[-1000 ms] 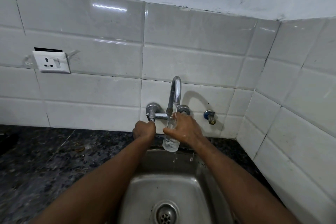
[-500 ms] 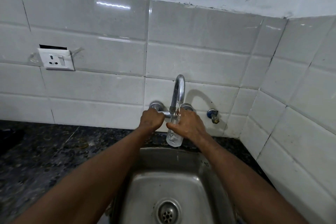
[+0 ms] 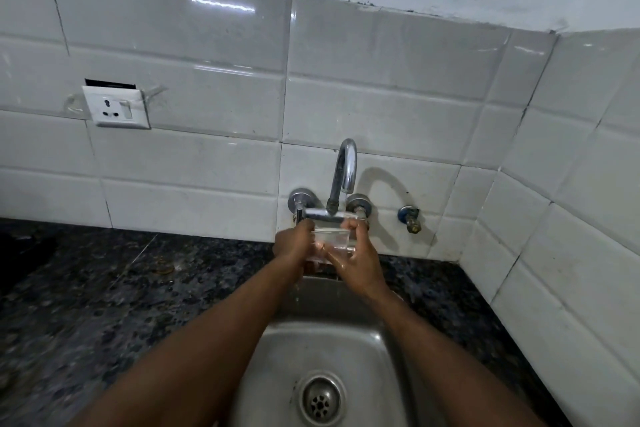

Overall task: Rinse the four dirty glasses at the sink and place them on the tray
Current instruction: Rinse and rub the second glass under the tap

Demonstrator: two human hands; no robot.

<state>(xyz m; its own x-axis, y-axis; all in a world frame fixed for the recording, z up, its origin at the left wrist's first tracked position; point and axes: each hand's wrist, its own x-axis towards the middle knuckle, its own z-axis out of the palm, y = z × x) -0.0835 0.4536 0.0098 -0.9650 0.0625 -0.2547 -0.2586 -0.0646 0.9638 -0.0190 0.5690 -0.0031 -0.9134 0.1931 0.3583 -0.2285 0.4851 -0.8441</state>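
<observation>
A clear drinking glass (image 3: 330,240) is held under the chrome tap spout (image 3: 344,170), above the back of the steel sink (image 3: 277,354). My left hand (image 3: 292,246) grips its left side and my right hand (image 3: 356,258) grips its right side, fingers curled round it. A thin stream of water falls from the spout, and drips fall below the glass into the sink. Both hands hide much of the glass. No tray and no other glasses are in view.
Two tap valves (image 3: 300,201) flank the spout on the white tiled wall, with a small blue valve (image 3: 409,217) to the right. A dark speckled stone counter (image 3: 104,288) surrounds the sink. A wall socket (image 3: 116,107) sits at the left. The drain (image 3: 320,399) lies near.
My left hand has left the left tap valve and moved right onto the glass. The glass now sits between both hands under the spout. The camera tilted slightly down.
</observation>
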